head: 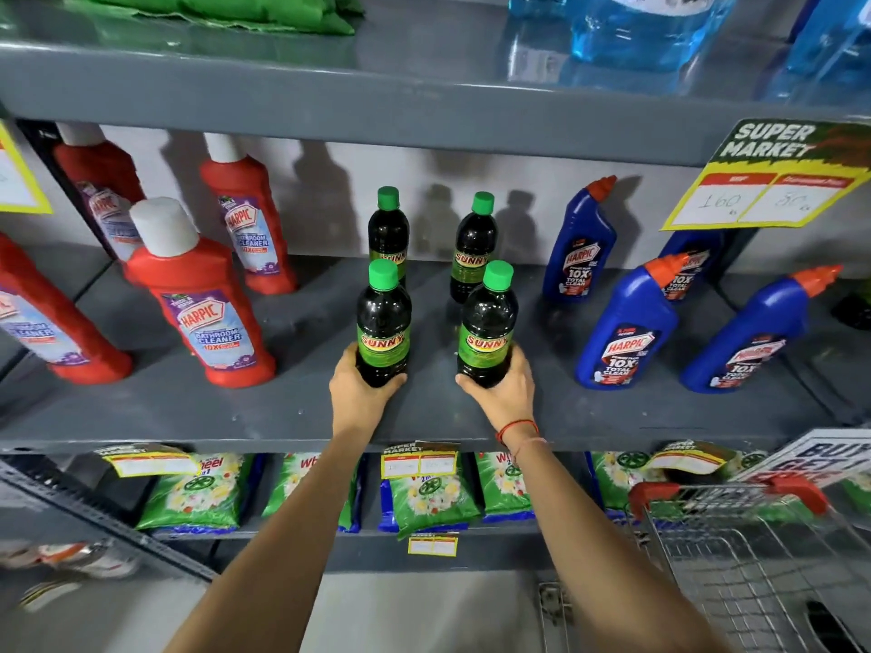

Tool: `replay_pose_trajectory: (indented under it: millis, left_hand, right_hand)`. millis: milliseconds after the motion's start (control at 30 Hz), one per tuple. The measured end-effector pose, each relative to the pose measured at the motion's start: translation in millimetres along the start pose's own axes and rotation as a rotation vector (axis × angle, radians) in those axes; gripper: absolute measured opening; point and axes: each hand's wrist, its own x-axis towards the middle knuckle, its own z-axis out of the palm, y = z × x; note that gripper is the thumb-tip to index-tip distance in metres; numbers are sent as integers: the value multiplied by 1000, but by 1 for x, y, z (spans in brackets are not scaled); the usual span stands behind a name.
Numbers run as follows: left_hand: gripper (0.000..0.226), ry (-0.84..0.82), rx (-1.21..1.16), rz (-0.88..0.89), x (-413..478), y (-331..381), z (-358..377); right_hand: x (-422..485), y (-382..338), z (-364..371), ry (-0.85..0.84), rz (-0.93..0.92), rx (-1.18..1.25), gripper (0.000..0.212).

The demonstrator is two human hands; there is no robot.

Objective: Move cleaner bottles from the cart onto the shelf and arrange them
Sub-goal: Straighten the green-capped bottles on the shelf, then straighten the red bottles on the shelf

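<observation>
Both hands on grey shelf (235, 417). My left hand (360, 386) clamped round base of left Sunny bottle (384, 322) — upright, near front edge. My right hand (506, 393) clamped on right Sunny bottle (485, 327), upright too. Two more Sunny bottles (473, 247) stand behind. Cart (754, 549) lower right.

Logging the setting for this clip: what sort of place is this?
Most likely a supermarket aisle for cleaning products. A price card printed "Super Market" hangs from the grey shelf, branded cleaner bottles stand in rows, and a wire shopping cart sits at lower right.
</observation>
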Motion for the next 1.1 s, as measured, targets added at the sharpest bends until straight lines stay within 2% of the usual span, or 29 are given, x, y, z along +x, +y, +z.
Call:
replay_pose_trajectory:
  millis: [100, 167, 200, 267, 367, 467, 533, 600, 833, 1100]
  left_hand:
    - [73, -22, -14, 15, -9, -11, -25]
    - [61, 26, -29, 37, -15, -24, -53]
    - [54, 74, -41, 35, -18, -32, -71]
    - [38, 202, -63, 10, -22, -45, -106]
    - [32, 390, -63, -17, -19, -64, -153]
    - [48, 503, -46, -56, -8, -80, -192]
    - [64, 540, -3, -69, 2, -87, -213]
    - [76, 557, 60, -83, 16, -94, -234]
    - [105, 464, 76, -227, 65, -106, -272]
    - [77, 491, 110, -226, 74, -113, -270]
  right_hand:
    - [-25, -4, 6, 214, -40, 66, 73]
    - [-50, -9, 20, 373, -139, 96, 53]
    - [-63, -15, 31, 401, -190, 103, 43]
    - [-83, -31, 60, 319, -288, 116, 30]
    - [-98, -66, 113, -5, -381, 146, 34]
    - [-98, -100, 161, -289, -333, 160, 57]
    - [-89, -114, 184, -381, -252, 170, 74]
    - [-80, -123, 203, -438, -176, 160, 82]
    - [-75, -130, 232, -469, -142, 154, 66]
    - [-83, -132, 235, -428, -153, 118, 65]
